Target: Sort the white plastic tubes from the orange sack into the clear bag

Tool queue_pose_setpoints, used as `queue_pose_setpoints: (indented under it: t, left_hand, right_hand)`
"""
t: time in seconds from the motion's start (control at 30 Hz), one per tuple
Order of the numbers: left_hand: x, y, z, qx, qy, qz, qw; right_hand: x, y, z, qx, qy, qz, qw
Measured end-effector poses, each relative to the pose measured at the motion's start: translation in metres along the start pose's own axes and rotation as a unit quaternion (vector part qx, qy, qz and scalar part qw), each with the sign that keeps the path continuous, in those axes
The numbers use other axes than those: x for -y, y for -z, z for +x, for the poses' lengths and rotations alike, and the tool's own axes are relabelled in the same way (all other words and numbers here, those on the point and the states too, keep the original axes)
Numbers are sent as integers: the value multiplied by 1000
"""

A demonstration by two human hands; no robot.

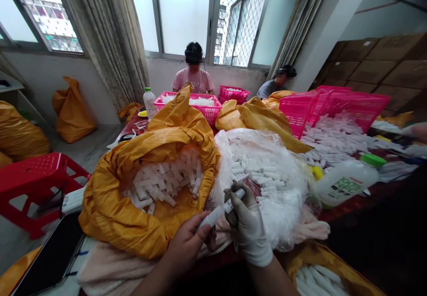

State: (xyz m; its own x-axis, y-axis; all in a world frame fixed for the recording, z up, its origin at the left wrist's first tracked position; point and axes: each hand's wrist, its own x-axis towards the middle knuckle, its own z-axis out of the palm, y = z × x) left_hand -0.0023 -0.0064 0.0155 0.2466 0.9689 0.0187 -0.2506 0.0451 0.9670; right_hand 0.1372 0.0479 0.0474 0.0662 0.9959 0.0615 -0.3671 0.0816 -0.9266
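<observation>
- Left hand (190, 242): bare. The fingers are closed around the lower end of a white tube (220, 210), with the thumb lying along its side.
- Right hand (248, 229): covered by a white glove. The fingers grip the upper end of the same tube, with the tip of the tube showing just above them.
- The white tube is held tilted between both hands, above the near edge of the counter (373, 196). It sits in front of the gap between two bags.
- Yellow bag (110, 216): open, rim rolled down, part-filled with short white pieces. It stands just left of the hands.
- Clear plastic bag (283, 207): open, holding similar white pieces. It touches the yellow bag and lies directly behind the right hand.
- White bottle (347, 180): has a green cap and lies on its side on the counter, right of the clear bag.
- Pink basket (333, 105): tilted, with white pieces spilled in a heap in front of it.
- Second yellow bag (336, 260): at the lower right, with white tubes inside.
- Red stool (36, 185): on the floor to the left.
- Dark phone (53, 256): lies flat at the lower left.
- Two other people sit at the far side of the counter, below the window.
</observation>
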Motion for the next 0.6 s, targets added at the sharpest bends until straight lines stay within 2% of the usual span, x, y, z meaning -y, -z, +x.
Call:
queue_pose_setpoints:
  t: [0.1, 0.23, 0.37, 0.43, 0.5, 0.6]
  left_hand:
    - [-1, -3, 2, 5, -1, 91, 996]
    - [5, -8, 1, -37, -8, 154, 987]
    - [6, -11, -1, -44, -25, 215, 975]
    - [3, -11, -2, -52, -31, 241, 969]
    - [0, -11, -2, -62, -39, 270, 960]
    - [1, -13, 0, -70, -45, 284, 955]
  right_hand:
    - [-5, 3, -6, 4, -3, -34, 999]
    - [-13, 9, -17, 67, 22, -117, 991]
    - [-14, 19, -17, 15, 116, -130, 985]
    - [-14, 21, -15, 19, 141, -122, 982]
    - [-16, 22, -14, 34, 98, -104, 989]
    - [-21, 20, -20, 6, 39, -94, 995]
